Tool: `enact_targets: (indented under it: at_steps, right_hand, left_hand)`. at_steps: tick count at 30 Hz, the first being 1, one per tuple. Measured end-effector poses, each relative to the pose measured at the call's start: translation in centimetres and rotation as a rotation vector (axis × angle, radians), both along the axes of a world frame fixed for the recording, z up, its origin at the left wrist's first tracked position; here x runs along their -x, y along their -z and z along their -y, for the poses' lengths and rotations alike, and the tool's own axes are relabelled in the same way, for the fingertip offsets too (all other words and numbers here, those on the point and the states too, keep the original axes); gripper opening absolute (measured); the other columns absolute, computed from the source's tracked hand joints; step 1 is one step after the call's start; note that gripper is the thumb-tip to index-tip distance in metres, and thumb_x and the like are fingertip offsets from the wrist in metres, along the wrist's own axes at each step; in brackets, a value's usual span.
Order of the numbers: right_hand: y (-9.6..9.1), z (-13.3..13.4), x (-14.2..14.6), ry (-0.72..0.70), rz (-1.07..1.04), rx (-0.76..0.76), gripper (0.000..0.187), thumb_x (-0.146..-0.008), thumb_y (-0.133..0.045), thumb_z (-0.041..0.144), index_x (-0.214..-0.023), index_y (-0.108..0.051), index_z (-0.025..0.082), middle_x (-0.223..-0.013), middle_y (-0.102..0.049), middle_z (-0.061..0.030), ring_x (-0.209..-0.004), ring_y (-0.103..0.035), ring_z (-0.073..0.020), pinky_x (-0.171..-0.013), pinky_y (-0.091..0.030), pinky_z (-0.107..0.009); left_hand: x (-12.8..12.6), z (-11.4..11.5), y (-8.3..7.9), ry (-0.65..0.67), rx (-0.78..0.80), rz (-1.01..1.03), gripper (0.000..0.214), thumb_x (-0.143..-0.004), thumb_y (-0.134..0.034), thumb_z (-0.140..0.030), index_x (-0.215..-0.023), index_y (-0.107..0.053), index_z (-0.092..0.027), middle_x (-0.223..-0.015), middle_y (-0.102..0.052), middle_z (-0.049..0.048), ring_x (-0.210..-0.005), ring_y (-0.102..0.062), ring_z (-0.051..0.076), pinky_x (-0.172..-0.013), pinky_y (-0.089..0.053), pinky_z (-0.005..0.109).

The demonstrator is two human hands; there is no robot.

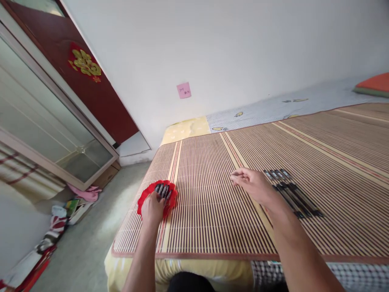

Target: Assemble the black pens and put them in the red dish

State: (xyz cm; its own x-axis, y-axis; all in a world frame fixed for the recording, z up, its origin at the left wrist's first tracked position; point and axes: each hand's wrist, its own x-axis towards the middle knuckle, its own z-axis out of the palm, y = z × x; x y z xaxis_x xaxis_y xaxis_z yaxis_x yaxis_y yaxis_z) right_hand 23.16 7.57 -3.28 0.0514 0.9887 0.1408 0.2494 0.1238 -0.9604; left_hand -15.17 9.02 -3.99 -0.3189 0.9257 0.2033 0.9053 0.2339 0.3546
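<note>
- Bed (179,271), lower frame: yellow sheet at the near edge, striped bamboo mat (206,211) laid over it.
- Left hand (152,209), lower left of centre: resting palm down on a red scalloped dish (141,201) near the mat's left border, fingers over the short dark pieces (164,190) in it. Whether it gripped one could not be told.
- Right hand (253,184), centre: over the mat, fingers drawn narrow with tips close together, pointing left. Nothing could be made out between them.
- Row of dark pens (299,196), just right of the right hand: lying side by side on the mat.
- Orange and green cushion (374,84), upper right.
- Pink note (184,90) on the white wall, upper centre.
- Dark red door (100,97) with gold ornament (85,64), upper left.
</note>
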Motion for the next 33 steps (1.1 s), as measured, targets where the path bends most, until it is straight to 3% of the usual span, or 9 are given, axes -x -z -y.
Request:
enact_targets:
  at_steps: [7,11,13,16,20,23,25,30,33]
  right_hand:
    - [-0.5,0.4,0.0,0.005,0.012,0.008,0.03,-0.086,-0.066,0.047,-0.097,-0.07,0.02,-0.089,-0.073,-0.0078,-0.082,-0.073,-0.0227,-0.08,-0.056,-0.039]
    - [-0.7,0.6,0.0,0.012,0.027,-0.006,0.03,-0.086,-0.066,0.047,-0.096,-0.071,0.02,-0.089,-0.074,-0.0076,-0.083,-0.072,-0.0227,-0.08,-0.054,-0.039]
    - [-0.8,0.8,0.6,-0.01,0.03,-0.025,0.027,-0.086,-0.066,0.045,-0.094,-0.072,0.02,-0.087,-0.073,-0.007,-0.082,-0.07,-0.0225,-0.08,-0.053,-0.038]
    - [-1.3,1.8,2.6,-0.093,0.094,-0.005,0.018,-0.088,-0.066,0.036,-0.09,-0.07,0.019,-0.09,-0.074,-0.0087,-0.085,-0.069,-0.0222,-0.08,-0.051,-0.037]
    - [-1.6,5.8,6.0,-0.241,0.186,0.05,0.01,-0.089,-0.067,0.027,-0.089,-0.071,0.018,-0.095,-0.075,-0.0088,-0.088,-0.069,-0.0202,-0.079,-0.05,-0.032]
    - [0.2,10.5,7.4,-0.484,0.168,0.146,0.008,-0.082,-0.076,0.026,-0.08,-0.073,0.018,-0.078,-0.075,-0.0023,-0.072,-0.07,-0.017,-0.064,-0.049,-0.025]
    - [2.3,14.0,7.5,-0.658,0.11,0.274,0.008,-0.085,-0.071,0.025,-0.085,-0.074,0.018,-0.073,-0.073,-0.0005,-0.07,-0.072,-0.0166,-0.061,-0.05,-0.023]
    - [8.1,20.6,6.6,-0.359,0.333,0.363,0.011,-0.089,-0.06,0.018,-0.088,-0.07,0.015,-0.082,-0.076,-0.0062,-0.082,-0.073,-0.0195,-0.069,-0.048,-0.025]
    - [10.0,22.2,6.5,-0.313,0.468,0.347,0.012,-0.088,-0.06,0.016,-0.088,-0.072,0.016,-0.096,-0.078,-0.0107,-0.098,-0.072,-0.0247,-0.081,-0.047,-0.03]
  left_hand:
    - [0.0,1.3,-0.6,-0.009,-0.019,-0.045,0.011,-0.089,-0.065,-0.03,-0.094,-0.066,-0.02,-0.099,-0.073,0.0129,-0.093,-0.068,0.032,-0.075,-0.046,0.037]
    - [-1.6,5.7,-0.8,0.062,-0.2,0.13,0.023,-0.094,-0.058,-0.042,-0.082,-0.06,-0.022,-0.079,-0.068,0.0051,-0.074,-0.062,0.024,-0.07,-0.042,0.033]
    - [-3.6,9.4,0.8,0.158,-0.251,0.36,0.034,-0.092,-0.061,-0.053,-0.076,-0.057,-0.023,-0.067,-0.057,0.0006,-0.063,-0.053,0.019,-0.064,-0.038,0.03]
    - [-7.5,15.6,4.9,0.315,-0.097,0.69,0.046,-0.092,-0.06,-0.064,-0.072,-0.053,-0.023,-0.064,-0.047,-0.0017,-0.062,-0.046,0.017,-0.059,-0.035,0.028]
    - [-10.8,21.7,9.8,0.524,0.187,0.788,0.056,-0.09,-0.056,-0.073,-0.067,-0.046,-0.023,-0.06,-0.04,-0.0023,-0.058,-0.038,0.015,-0.058,-0.03,0.029]
    - [-11.4,23.0,11.1,0.677,0.333,0.717,0.055,-0.092,-0.052,-0.07,-0.068,-0.043,-0.022,-0.061,-0.042,-0.0012,-0.059,-0.037,0.016,-0.059,-0.029,0.03]
    - [-11.6,23.0,11.1,0.738,0.39,0.651,0.049,-0.094,-0.055,-0.062,-0.069,-0.044,-0.022,-0.064,-0.046,-0.0002,-0.062,-0.041,0.016,-0.062,-0.031,0.031]
    - [-13.1,23.1,10.9,0.807,0.462,0.493,0.019,-0.093,-0.056,-0.035,-0.081,-0.059,-0.02,-0.076,-0.064,0.0044,-0.072,-0.057,0.021,-0.07,-0.039,0.032]
    - [-14.1,23.5,10.8,0.803,0.543,0.401,0.012,-0.088,-0.06,-0.028,-0.09,-0.068,-0.02,-0.088,-0.073,0.0089,-0.086,-0.068,0.028,-0.078,-0.046,0.034]
